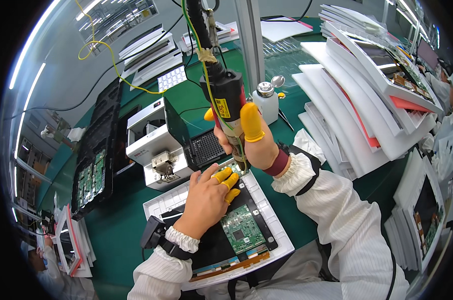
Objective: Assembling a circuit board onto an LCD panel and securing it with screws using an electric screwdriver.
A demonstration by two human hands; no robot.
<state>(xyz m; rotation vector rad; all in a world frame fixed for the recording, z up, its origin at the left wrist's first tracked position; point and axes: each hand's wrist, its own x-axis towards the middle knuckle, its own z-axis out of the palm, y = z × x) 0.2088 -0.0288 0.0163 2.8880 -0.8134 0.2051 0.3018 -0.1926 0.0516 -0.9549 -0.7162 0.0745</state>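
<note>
My right hand, with yellow finger cots on its fingertips, is wrapped round a black electric screwdriver held upright. The tool's tip points down at the far edge of a display panel in a white frame. Beside that tip, my left hand lies with its fingers stretched out over the panel, some in yellow cots; whatever is under the fingertips is hidden. A green circuit board sits on the panel's black back, right of my left hand. Part of a small green board shows near the screwdriver's tip.
A white screw feeder stands behind the panel, next to a black perforated tray. White pump bottle and tweezers lie further right. Stacked panels with white foam sheets rise at right. A black tray holds green boards at left.
</note>
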